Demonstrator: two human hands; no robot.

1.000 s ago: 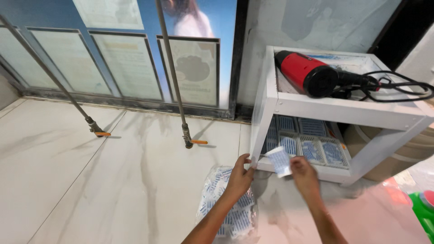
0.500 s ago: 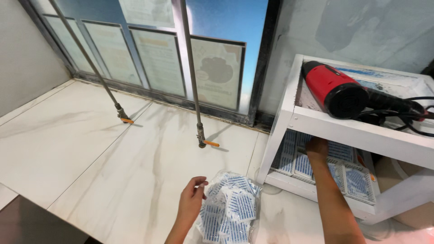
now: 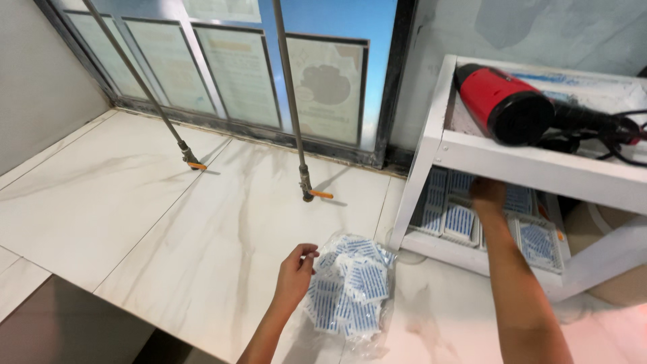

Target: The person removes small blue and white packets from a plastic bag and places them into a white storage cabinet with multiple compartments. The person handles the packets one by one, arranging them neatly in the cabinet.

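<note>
Left hand (image 3: 294, 271), grip loosely open, touches packet bag (image 3: 350, 290); right hand (image 3: 488, 195) on shelf packets (image 3: 460, 221), grip indiscernible.

Two bare, sleeveless forearms

A clear plastic bag (image 3: 350, 293) of small blue-and-white sachets is seen lying on the pale marble floor (image 3: 168, 222). The left hand (image 3: 294, 273) is held at the bag's edge, fingers curled and touching it. The right hand (image 3: 486, 195) is reached into the lower level of a white shelf (image 3: 539, 165), resting on rows of the same sachets (image 3: 458, 219). A red hair dryer (image 3: 505, 104) is laid on the top level.
</note>
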